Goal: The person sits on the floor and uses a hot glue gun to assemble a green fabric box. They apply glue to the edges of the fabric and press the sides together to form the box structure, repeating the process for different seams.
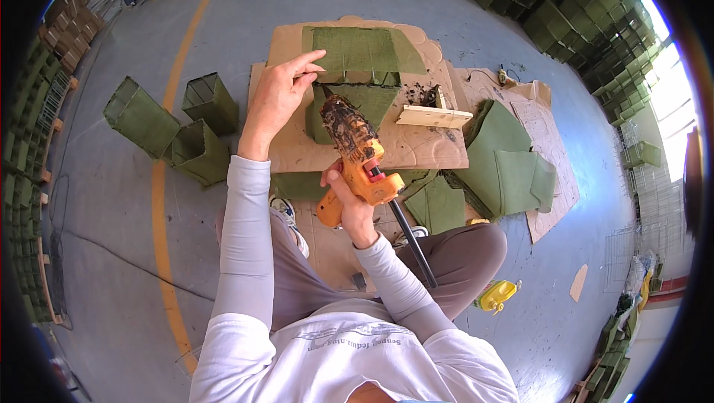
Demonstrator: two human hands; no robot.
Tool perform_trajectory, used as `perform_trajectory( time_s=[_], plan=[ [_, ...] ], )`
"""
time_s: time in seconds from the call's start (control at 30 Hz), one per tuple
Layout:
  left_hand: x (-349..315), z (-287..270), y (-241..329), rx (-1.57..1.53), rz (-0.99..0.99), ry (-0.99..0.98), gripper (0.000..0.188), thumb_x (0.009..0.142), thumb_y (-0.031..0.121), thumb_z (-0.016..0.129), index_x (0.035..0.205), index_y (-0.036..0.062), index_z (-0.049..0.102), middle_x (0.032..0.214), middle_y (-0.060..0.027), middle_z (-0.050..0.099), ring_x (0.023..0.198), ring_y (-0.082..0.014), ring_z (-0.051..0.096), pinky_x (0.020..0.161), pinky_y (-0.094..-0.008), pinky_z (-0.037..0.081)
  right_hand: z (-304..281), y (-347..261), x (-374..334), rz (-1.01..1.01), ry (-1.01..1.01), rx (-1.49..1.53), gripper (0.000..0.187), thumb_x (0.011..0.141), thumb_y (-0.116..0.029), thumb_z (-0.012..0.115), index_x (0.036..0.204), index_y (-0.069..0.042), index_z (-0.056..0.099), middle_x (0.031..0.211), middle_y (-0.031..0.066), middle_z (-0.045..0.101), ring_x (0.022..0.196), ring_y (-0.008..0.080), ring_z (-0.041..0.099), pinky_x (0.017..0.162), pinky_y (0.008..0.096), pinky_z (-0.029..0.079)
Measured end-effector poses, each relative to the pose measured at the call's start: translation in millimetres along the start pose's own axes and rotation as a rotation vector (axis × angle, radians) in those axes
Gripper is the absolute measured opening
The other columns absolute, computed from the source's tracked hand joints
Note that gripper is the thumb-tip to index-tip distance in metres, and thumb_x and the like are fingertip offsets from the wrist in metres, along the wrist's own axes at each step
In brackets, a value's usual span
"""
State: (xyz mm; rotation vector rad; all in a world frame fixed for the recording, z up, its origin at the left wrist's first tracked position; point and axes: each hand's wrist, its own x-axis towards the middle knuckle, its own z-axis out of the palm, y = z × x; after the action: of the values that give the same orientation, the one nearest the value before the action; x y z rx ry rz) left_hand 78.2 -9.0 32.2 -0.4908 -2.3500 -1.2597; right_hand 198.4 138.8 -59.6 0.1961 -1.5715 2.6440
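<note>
On my feed the green felt piece (353,50) lies ahead of both hands on the cardboard (439,146), and the orange glue gun (366,180) points its long axis up and leftward at the felt's near side. My right hand (351,206) is wrapped round the gun's grip; my left hand (279,97) is nearer, fingers extended over the felt's left edge, though I cannot tell whether their tips pinch anything.

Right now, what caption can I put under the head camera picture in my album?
Right hand gripping a smudged orange glue gun, left hand near a green fabric panel over cardboard.
</note>
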Motion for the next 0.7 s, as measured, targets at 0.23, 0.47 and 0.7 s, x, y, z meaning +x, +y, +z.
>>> perform_trajectory(
  time_s=[0.23, 0.47, 0.7],
  plan=[
    [0, -1, -1, -0.002, 0.02, 0.01, 0.036, 0.086, 0.001, 0.057, 0.121, 0.0088, 0.059, 0.091, -0.0076, 0.07, 0.056, -0.0124, 0.048, 0.057, -0.0283, 0.043, 4, 5, 0, 0.045, 0.009, 0.005, 0.017, 0.086, -0.006, 0.063, 0.1, -0.002, 0.053, 0.085, 0.0021, 0.056, 0.077, 0.0113, 0.056, 0.07, 0.0264, 0.046],
    [0, -2, -3, -0.005, -0.001, -0.002, 0.036, 0.087, 0.002, 0.056, 0.122, 0.0092, 0.058, 0.092, -0.0079, 0.07, 0.057, -0.0129, 0.048, 0.058, -0.0286, 0.044, -4, 0, -5, -0.015, 0.008, 0.024, 0.013, 0.088, -0.009, 0.061, 0.097, -0.003, 0.052, 0.084, 0.003, 0.056, 0.079, 0.0118, 0.055, 0.073, 0.0265, 0.044],
    [0, -4, 0, -0.038, -0.072, -0.043, 0.035, 0.089, 0.006, 0.056, 0.123, 0.0111, 0.058, 0.096, -0.0092, 0.07, 0.085, -0.0158, 0.065, 0.073, -0.0281, 0.048, -12, -6, -5, -0.026, 0.031, 0.009, 0.013, 0.088, -0.009, 0.061, 0.096, -0.003, 0.052, 0.083, 0.003, 0.056, 0.079, 0.0118, 0.055, 0.074, 0.0263, 0.044]
  ],
)
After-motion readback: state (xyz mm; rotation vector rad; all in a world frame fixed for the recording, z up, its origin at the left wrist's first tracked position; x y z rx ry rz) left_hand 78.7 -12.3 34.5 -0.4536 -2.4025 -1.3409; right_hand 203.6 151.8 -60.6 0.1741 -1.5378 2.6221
